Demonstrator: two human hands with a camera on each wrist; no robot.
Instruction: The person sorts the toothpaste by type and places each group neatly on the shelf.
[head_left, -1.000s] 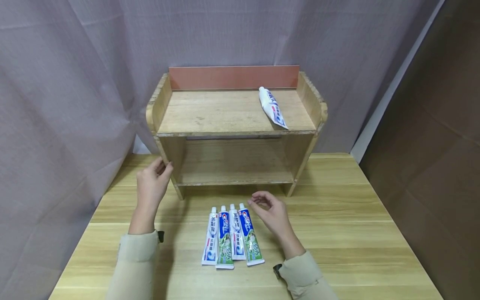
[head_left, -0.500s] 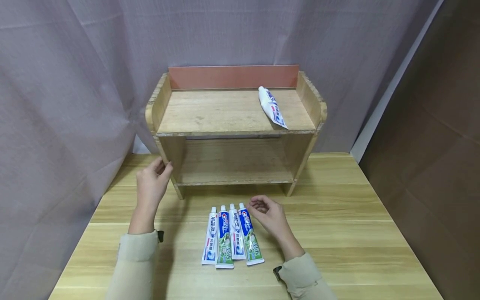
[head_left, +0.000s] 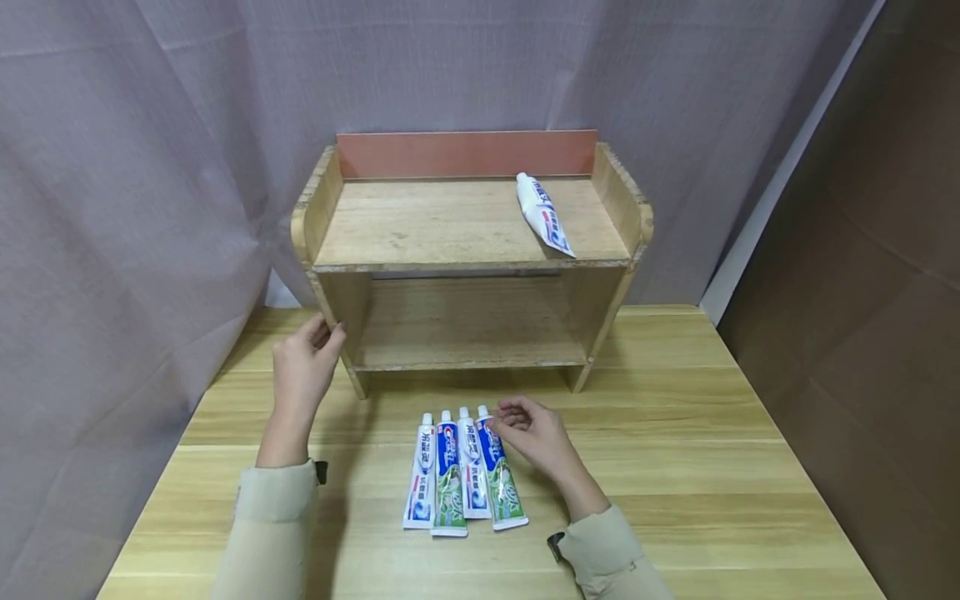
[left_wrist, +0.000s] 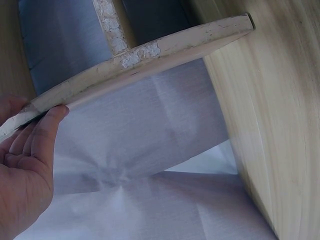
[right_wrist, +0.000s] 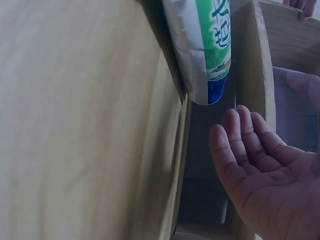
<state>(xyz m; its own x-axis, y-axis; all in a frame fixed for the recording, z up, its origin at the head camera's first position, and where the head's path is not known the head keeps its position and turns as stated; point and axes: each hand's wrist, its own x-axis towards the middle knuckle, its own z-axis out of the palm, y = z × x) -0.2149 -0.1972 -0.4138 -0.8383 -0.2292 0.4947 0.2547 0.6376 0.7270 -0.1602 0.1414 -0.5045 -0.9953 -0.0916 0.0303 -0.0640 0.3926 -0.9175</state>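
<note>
left hand [head_left: 303, 367]: pinching wooden shelf [head_left: 427, 225] at eight o'clock. right hand [head_left: 542, 435]: released, two o'clock of four toothpaste tubes [head_left: 449, 483]. white tube [head_left: 543, 215]: atop shelf, two o'clock.

Two Crest tubes [head_left: 449, 479] are blue and green, three white tubes [head_left: 422, 475] blue-lettered.

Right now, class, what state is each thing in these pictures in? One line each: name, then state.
Left hand: gripping the shelf's side panel
Wooden shelf: standing upright
Tube on top board: lying slantwise, flat end towards the front edge
Row of four tubes: lying side by side, capped, caps towards the shelf
Right hand: fingers relaxed, holding nothing
Curtain: hanging, wrinkled
</note>
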